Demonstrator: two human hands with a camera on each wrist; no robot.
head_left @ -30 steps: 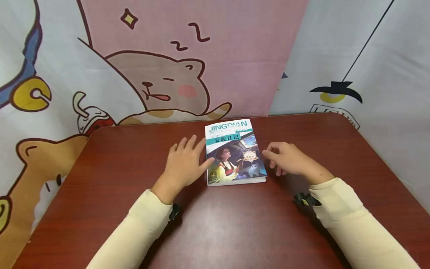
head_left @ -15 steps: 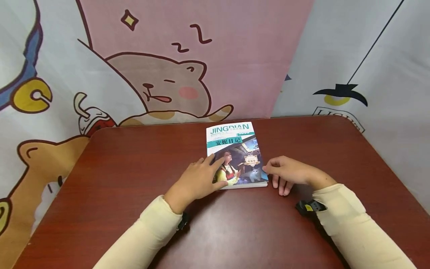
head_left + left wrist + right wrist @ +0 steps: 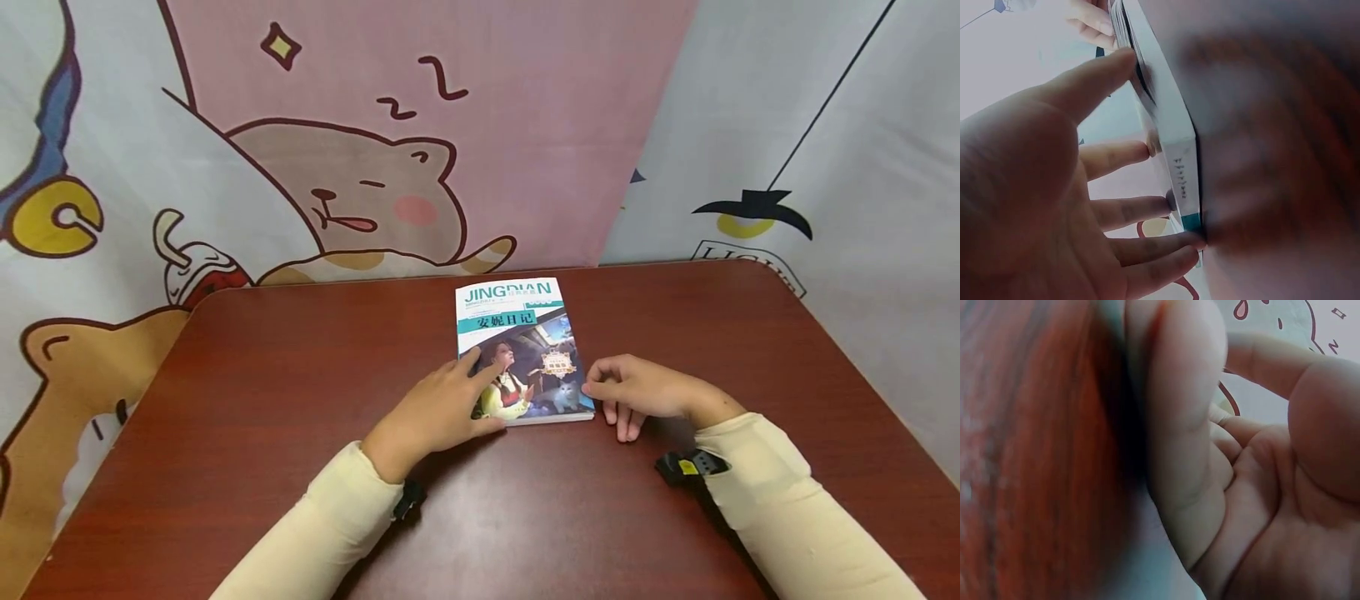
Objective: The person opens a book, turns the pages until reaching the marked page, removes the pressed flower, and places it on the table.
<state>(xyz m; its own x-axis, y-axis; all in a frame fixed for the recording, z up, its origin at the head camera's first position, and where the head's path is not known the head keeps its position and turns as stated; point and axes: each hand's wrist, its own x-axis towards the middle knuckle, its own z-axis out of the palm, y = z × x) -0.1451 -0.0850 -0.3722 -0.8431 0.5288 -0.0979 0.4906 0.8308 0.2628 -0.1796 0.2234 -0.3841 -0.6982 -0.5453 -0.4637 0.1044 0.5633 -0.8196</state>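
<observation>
A paperback book point(image 3: 506, 298) lies face up on the brown table, its cover printed with a painted figure and a white cat. The left hand point(image 3: 435, 410) rests at its lower left with spread, fairly straight fingers; two reach over the cover. In the left wrist view the thumb is by the bottom page edges, and the lower fingertips touch the book's spine point(image 3: 1180, 172). The right hand point(image 3: 648, 390) pinches the book's right edge near the lower corner between thumb and forefinger, other fingers bent below. Its own palm and fingers point(image 3: 1179, 425) hide the pinch in the right wrist view.
The table point(image 3: 300, 358) has a wood-grain top and rounded far corners. Behind it hangs a cartoon-printed cloth point(image 3: 555, 150) close to the far edge. A dark wrist device point(image 3: 686, 467) sits below the right cuff.
The left hand has moved right and nearer onto the book's lower left. The right hand has come down along the right edge to the lower corner. The book stays in place.
</observation>
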